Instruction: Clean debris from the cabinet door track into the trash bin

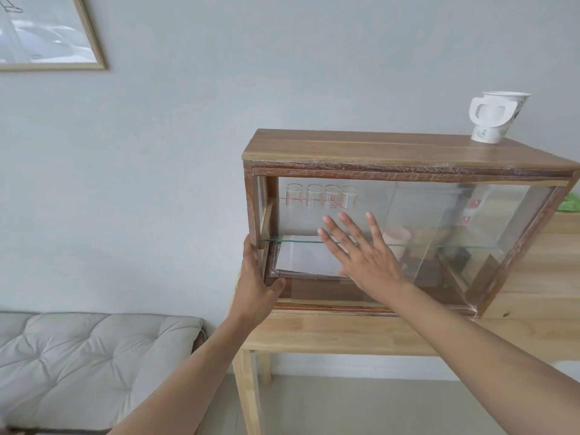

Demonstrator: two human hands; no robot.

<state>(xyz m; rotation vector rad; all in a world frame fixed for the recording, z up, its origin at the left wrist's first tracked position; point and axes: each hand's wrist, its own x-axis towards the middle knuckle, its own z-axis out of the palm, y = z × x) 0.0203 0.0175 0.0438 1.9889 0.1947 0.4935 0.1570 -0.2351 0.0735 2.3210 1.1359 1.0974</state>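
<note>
A small wooden cabinet (376, 149) with sliding glass doors (455, 215) stands on a light wooden table (345, 334). Its door track (345, 304) runs along the bottom front edge; no debris can be made out in it. My left hand (255, 277) grips the cabinet's lower left corner post, thumb on the front. My right hand (361, 249) lies flat with fingers spread against the left glass door. Inside stand several measuring glasses (323, 196) on a glass shelf, and a white sheet below. No trash bin is in view.
A white paper cup (496, 117) with a folded handle stands on the cabinet top at the right. A grey cushioned bench (88, 356) sits at the lower left. A framed picture (47, 32) hangs at the upper left. Something green (569, 204) shows behind the cabinet's right end.
</note>
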